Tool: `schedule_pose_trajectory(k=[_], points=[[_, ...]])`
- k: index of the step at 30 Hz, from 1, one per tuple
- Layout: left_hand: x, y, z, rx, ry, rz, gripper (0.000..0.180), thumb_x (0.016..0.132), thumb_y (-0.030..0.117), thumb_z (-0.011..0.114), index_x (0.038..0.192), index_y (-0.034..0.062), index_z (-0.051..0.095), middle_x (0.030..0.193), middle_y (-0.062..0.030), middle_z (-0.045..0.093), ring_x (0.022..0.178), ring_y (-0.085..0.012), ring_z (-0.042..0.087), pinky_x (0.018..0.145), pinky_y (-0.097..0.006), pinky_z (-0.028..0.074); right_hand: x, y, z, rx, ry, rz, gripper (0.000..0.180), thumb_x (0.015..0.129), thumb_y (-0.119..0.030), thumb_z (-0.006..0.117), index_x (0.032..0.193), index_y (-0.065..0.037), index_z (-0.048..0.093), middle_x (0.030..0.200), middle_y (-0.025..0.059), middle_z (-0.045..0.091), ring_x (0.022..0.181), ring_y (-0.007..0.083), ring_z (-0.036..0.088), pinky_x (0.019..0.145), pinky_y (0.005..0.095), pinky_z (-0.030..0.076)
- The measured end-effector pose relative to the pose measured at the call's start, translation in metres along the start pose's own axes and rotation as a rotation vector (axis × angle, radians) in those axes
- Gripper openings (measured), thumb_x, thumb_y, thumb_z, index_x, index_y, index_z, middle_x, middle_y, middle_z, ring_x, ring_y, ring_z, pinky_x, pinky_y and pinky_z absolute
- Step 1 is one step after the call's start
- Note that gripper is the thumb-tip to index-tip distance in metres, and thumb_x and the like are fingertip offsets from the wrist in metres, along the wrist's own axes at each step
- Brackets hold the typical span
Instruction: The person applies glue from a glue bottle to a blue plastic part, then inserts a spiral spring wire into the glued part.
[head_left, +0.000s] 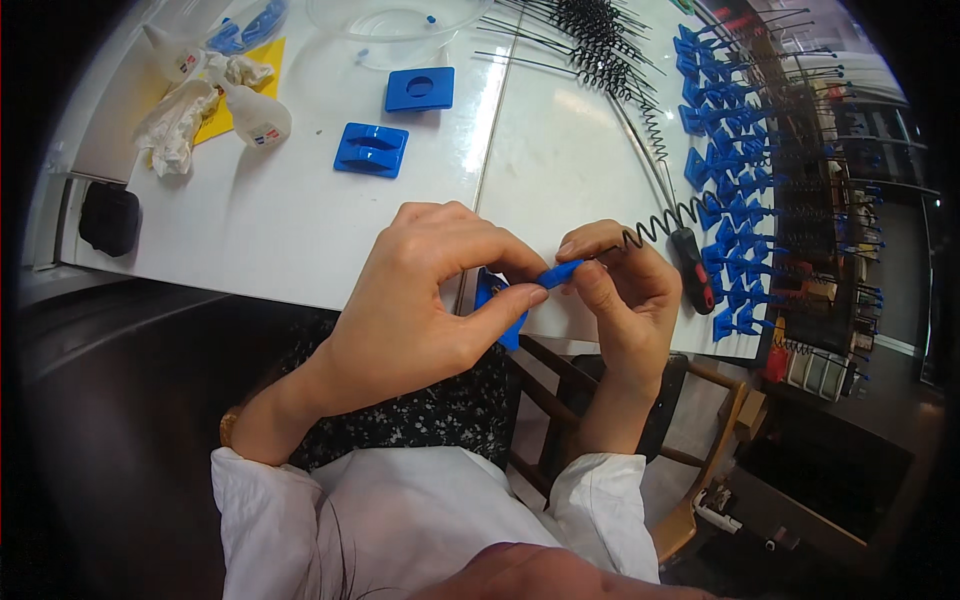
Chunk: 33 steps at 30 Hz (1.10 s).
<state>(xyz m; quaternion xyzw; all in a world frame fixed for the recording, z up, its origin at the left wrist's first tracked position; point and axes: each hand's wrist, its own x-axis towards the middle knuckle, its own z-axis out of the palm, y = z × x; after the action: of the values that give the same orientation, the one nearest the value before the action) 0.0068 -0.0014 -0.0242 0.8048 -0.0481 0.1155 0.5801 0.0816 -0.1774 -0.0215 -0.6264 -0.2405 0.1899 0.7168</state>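
Note:
Over the table's front edge, my left hand (415, 285) pinches a blue plastic part (562, 272) between thumb and forefinger. Its wide plate (513, 330) shows below that thumb, partly hidden. My right hand (635, 305) closes on the narrow end of the same part from the other side. A black coiled wire (655, 228) runs out from between the right fingers toward the upper right; where it meets the blue part is hidden by the fingertips.
Two blue plates, one with a round recess (432, 95) and one with raised ribs (370, 160), lie ahead. A screwdriver (692, 270), coiled black wires (600, 45) and rows of blue pieces (735, 230) are at right. Glue bottles (258, 118) and crumpled tissue (172, 125) sit left.

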Motion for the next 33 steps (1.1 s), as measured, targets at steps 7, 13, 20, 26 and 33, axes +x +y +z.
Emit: schedule_pose_trajectory(k=[7, 13, 20, 26, 33], points=[[0.001, -0.008, 0.005, 0.017, 0.052, 0.031, 0.012, 0.071, 0.006, 0.074, 0.082, 0.0037, 0.068, 0.074, -0.0067, 0.066, 0.075, -0.0195, 0.06, 0.078, -0.03, 0.039, -0.001, 0.007, 0.0, -0.004, 0.008, 0.048, 0.01, 0.085, 0.002, 0.063, 0.093, 0.006, 0.062, 0.086, 0.0071, 0.063, 0.079, 0.0108, 0.058, 0.07, 0.0224, 0.044], [0.0, -0.015, 0.011, 0.032, 0.108, 0.084, 0.01, 0.072, 0.008, 0.072, 0.08, 0.0058, 0.067, 0.072, -0.0034, 0.064, 0.072, -0.0201, 0.058, 0.078, -0.033, 0.038, -0.002, 0.011, 0.007, 0.017, 0.078, -0.005, 0.009, 0.083, 0.003, 0.064, 0.091, 0.006, 0.061, 0.086, 0.0074, 0.062, 0.078, 0.0108, 0.057, 0.07, 0.0225, 0.044], [0.0, -0.013, 0.012, 0.059, 0.143, 0.099, 0.015, 0.066, 0.001, 0.074, 0.079, 0.0035, 0.068, 0.071, -0.0075, 0.062, 0.071, -0.0213, 0.058, 0.073, -0.03, 0.04, -0.001, 0.014, 0.004, -0.1, 0.047, -0.094, 0.007, 0.081, 0.004, 0.065, 0.087, 0.006, 0.063, 0.086, 0.0088, 0.062, 0.078, 0.0123, 0.056, 0.071, 0.024, 0.044], [-0.001, -0.016, 0.013, 0.092, 0.199, 0.147, 0.017, 0.063, -0.001, 0.074, 0.078, 0.0023, 0.066, 0.07, -0.0071, 0.061, 0.07, -0.0227, 0.057, 0.072, -0.031, 0.04, -0.001, 0.016, 0.009, -0.136, 0.08, -0.124, 0.007, 0.081, 0.003, 0.066, 0.087, 0.006, 0.063, 0.085, 0.0091, 0.062, 0.078, 0.0132, 0.056, 0.071, 0.0247, 0.044], [-0.004, -0.015, 0.017, 0.087, 0.241, 0.2, 0.019, 0.06, -0.002, 0.074, 0.076, 0.0025, 0.065, 0.069, -0.0073, 0.059, 0.07, -0.0233, 0.057, 0.073, -0.032, 0.039, -0.001, 0.016, 0.008, -0.166, 0.047, -0.175, 0.008, 0.079, 0.003, 0.067, 0.086, 0.007, 0.064, 0.084, 0.0109, 0.062, 0.077, 0.0159, 0.056, 0.069, 0.0256, 0.044]])
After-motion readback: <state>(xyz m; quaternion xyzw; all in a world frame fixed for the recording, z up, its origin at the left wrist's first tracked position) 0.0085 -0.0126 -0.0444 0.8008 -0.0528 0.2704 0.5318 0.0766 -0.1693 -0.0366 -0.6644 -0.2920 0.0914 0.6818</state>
